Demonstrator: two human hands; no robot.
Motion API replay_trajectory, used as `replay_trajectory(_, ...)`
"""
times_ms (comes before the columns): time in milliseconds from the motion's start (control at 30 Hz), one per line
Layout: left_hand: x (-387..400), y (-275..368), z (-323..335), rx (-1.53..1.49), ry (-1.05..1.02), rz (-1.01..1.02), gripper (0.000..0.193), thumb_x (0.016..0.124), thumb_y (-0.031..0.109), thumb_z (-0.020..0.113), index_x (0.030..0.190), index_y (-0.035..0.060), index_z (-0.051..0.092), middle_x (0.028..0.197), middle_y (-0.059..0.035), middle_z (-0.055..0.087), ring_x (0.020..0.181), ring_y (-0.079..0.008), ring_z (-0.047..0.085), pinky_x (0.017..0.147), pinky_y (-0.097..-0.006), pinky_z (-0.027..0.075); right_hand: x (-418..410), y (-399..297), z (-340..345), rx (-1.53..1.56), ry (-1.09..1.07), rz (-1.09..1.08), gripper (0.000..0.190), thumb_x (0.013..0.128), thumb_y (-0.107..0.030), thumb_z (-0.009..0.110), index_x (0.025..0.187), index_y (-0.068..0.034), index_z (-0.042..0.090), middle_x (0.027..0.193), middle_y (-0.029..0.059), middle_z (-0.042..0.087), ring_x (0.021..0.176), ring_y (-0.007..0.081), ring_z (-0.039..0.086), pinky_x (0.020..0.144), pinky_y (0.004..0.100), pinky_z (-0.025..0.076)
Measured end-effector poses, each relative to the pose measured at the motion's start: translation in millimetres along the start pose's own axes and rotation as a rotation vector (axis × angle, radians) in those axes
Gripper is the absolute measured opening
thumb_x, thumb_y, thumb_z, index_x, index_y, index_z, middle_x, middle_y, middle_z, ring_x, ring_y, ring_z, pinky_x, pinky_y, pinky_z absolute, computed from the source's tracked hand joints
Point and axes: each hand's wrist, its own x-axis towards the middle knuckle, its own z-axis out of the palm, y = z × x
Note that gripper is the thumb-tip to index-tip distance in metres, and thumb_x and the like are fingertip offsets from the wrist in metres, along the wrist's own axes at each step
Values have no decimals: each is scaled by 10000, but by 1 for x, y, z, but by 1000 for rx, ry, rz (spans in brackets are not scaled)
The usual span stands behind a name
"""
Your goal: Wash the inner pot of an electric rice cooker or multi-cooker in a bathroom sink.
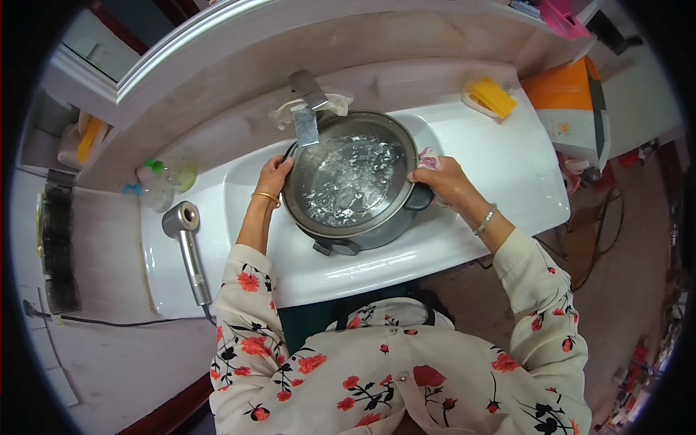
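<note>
A wide metal pot [348, 176] with black handles is over the white washbasin [326, 283], its inside wet with rippling, glinting water. My left hand [276, 173] grips its far-left side, thumb over the rim by a dark handle. On the opposite side my right hand [447, 179] holds the rim beside a black side handle [418, 197]. A crumpled pink-and-white cloth [428, 159] is caught in that same hand. The flat metal faucet [306, 126] reaches over the pot's back rim, and a pale cloth [338, 104] is draped about it. Whether the pot touches the basin is hidden.
A silver hair dryer [190, 250] lies on the left ledge, its cord trailing left. Behind it stand pump bottles [179, 173]. A yellow sponge [492, 97] rests in a dish at the back right. An orange-and-white container [565, 109] is beyond the basin's right end.
</note>
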Motion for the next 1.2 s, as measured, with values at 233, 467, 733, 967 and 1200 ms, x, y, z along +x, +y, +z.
replay_trajectory(233,-19,8,19,-125,3,30,355,808,140,646,1113,16,514,791,19,539,636,-51,504,537,-184,412,-26,5,-22,-210,174,-228,348,605,-227,726,795,37,604,684,93,608,629,158,585,594,279,479)
replay_trajectory(467,-48,38,66,-202,-62,142,433,811,182,653,1163,42,443,737,22,511,578,-42,498,461,-193,397,-39,5,-65,-53,164,-251,248,674,-81,677,879,20,581,760,25,590,647,88,544,604,225,453)
replay_trajectory(733,-67,68,84,-3,42,128,465,804,287,650,1157,45,467,678,19,481,506,-49,482,361,-207,333,-18,13,-90,10,128,-219,298,708,-133,703,921,31,574,793,45,605,641,84,557,581,216,470)
replay_trajectory(967,-66,58,84,31,129,55,454,795,361,628,1126,69,523,613,29,456,380,-61,346,333,-226,225,-45,-43,-91,38,126,-258,353,688,-164,740,927,29,566,780,76,625,603,109,596,519,229,500)
replay_trajectory(1200,-73,26,90,-219,-3,-135,324,807,332,610,985,62,615,623,19,549,387,-56,416,312,-213,220,-78,-91,-87,-91,-16,-201,227,750,-138,646,914,3,578,721,55,610,488,92,558,399,207,459)
